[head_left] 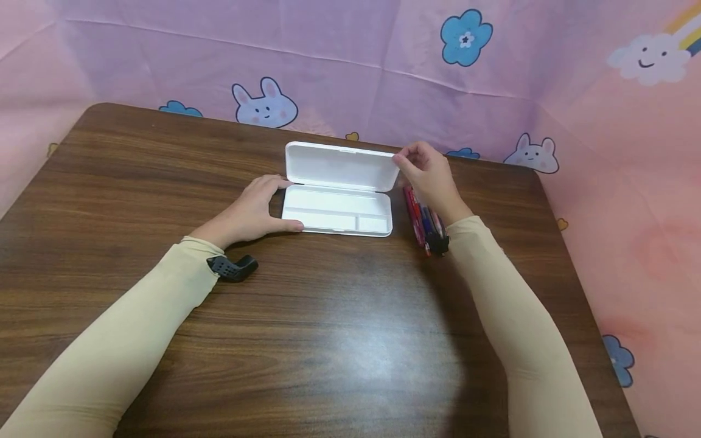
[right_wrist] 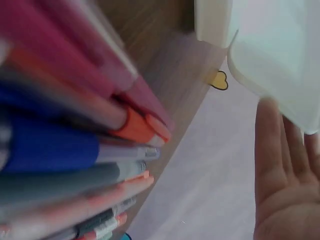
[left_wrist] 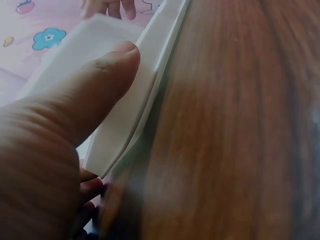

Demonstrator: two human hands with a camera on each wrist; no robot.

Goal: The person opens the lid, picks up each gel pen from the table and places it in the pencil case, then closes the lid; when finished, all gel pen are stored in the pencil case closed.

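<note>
— Where is the white case (head_left: 336, 204) and how lying?

— Centre of the frame on the surface (head_left: 328, 340), long axis left to right, lid raised.

— And the pens (head_left: 424, 222)?

— Just right of the case, under the right hand (head_left: 429, 176), nearer to it.

— State of each grip?

— Right fingertips pinching the lid's right corner; left hand (head_left: 252, 210) resting relaxed against the case's left end.

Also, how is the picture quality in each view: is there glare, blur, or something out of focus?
Head view: sharp, with a broad pale glare on the table and soft shadows beside the forearms. Left wrist view: the thumb of the left hand and the white case are fairly clear, the wood behind is smeared. Right wrist view: the pens are very close and blurred; the case lid is overexposed.
</note>
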